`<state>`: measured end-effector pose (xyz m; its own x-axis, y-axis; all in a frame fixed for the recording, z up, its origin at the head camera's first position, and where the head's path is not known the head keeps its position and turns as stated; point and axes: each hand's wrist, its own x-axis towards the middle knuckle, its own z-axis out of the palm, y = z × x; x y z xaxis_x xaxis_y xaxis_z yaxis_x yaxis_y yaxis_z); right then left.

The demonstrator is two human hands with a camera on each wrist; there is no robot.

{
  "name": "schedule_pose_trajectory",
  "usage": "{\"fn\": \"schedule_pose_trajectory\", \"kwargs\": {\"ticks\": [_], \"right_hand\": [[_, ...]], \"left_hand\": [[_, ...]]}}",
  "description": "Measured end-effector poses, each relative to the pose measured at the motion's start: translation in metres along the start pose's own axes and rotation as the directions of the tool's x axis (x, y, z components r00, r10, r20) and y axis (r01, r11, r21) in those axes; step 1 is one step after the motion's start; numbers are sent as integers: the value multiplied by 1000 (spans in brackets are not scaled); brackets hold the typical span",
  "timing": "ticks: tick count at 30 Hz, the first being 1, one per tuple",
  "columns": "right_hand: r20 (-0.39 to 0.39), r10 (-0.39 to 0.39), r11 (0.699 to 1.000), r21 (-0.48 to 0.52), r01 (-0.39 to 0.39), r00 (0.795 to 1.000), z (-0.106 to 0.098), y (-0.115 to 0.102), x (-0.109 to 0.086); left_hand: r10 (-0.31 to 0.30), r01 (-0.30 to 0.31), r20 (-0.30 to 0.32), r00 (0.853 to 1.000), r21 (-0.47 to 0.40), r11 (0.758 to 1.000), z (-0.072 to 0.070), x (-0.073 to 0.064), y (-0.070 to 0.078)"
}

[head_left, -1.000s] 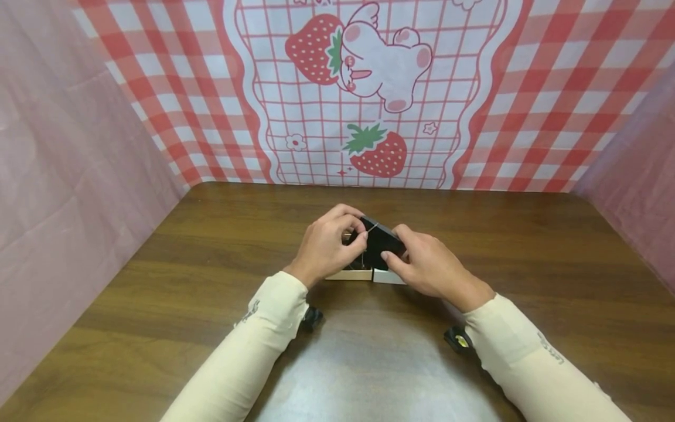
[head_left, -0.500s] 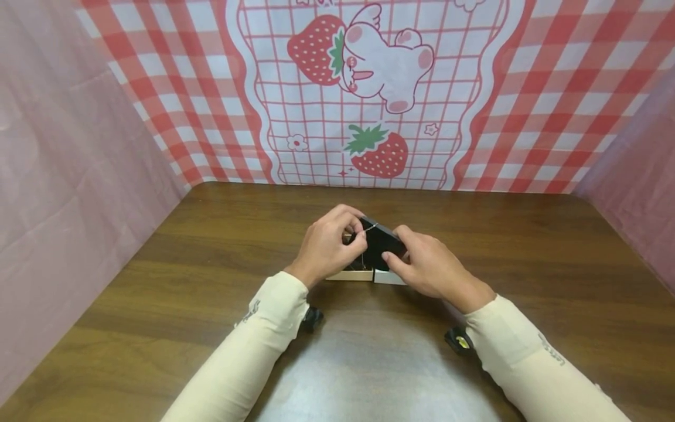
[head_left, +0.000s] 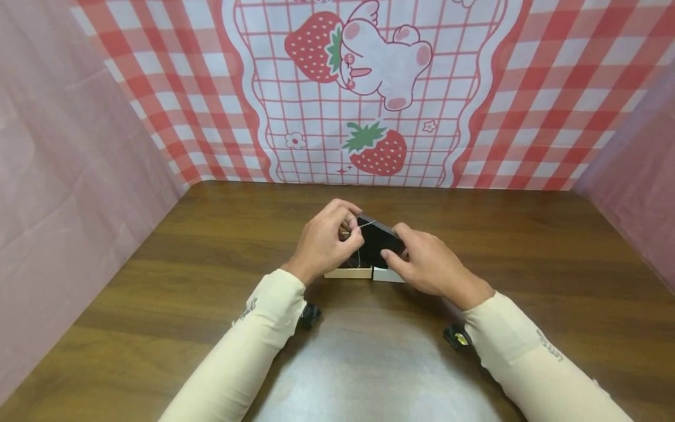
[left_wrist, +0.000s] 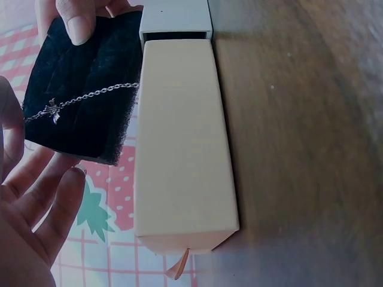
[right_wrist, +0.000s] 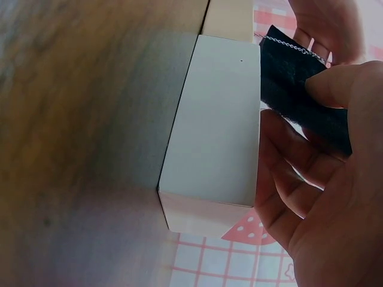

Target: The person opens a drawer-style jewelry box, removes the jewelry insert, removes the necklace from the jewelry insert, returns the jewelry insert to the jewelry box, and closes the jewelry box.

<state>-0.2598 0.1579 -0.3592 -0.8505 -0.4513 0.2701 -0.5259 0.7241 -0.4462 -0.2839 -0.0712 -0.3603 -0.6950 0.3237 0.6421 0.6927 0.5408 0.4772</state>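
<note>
My right hand [head_left: 429, 261] grips a thin black velvety pad [left_wrist: 90, 66] by its right end, thumb on the near face, so that the pad stands tilted above the boxes. A silver chain necklace [left_wrist: 96, 93] with a small charm [left_wrist: 54, 111] runs across the pad's face. Thumb and forefinger of my left hand [head_left: 327, 237] pinch the chain at the pad's left side, and a strand hangs below them. Beneath both hands lie a cream box drawer [left_wrist: 185, 143] and a white box sleeve [right_wrist: 215, 119], end to end.
A brown ribbon tab [left_wrist: 178, 266] sticks out from the drawer's end. Both boxes rest on the wooden table [head_left: 211, 234]. A red-and-white checked cloth with strawberries [head_left: 378, 153] hangs behind it, with pink cloth [head_left: 79, 164] at the sides.
My left hand has shifted slightly left and up with the pinched chain, and the chain looks more taut toward the pad's top edge. My right hand keeps its grip on the pad.
</note>
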Motion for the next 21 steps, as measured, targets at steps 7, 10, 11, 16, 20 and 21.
{"fn": "schedule_pose_trajectory", "kwargs": {"ticks": [7, 10, 11, 16, 20, 21], "right_hand": [[9, 5, 1000, 16, -5, 1000, -1, 0, 0], [13, 8, 1000, 19, -8, 1000, -1, 0, 0], [12, 8, 1000, 17, -8, 1000, -1, 1, 0], [8, 6, 1000, 17, -6, 1000, 0, 1, 0], [9, 7, 1000, 21, -7, 1000, 0, 1, -1], [10, 8, 1000, 22, -8, 1000, 0, 1, -1]], "left_hand": [[10, -10, -12, 1000, -19, 1000, 0, 1, 0], [26, -27, -34, 999, -31, 999, 0, 1, -1], [30, -32, -39, 999, -33, 999, 0, 1, -2], [39, -42, -66, 997, -41, 998, 1, 0, -3], [45, -50, -94, 995, -53, 997, 2, 0, -3], [46, -52, -100, 994, -54, 997, 2, 0, -3]]}}
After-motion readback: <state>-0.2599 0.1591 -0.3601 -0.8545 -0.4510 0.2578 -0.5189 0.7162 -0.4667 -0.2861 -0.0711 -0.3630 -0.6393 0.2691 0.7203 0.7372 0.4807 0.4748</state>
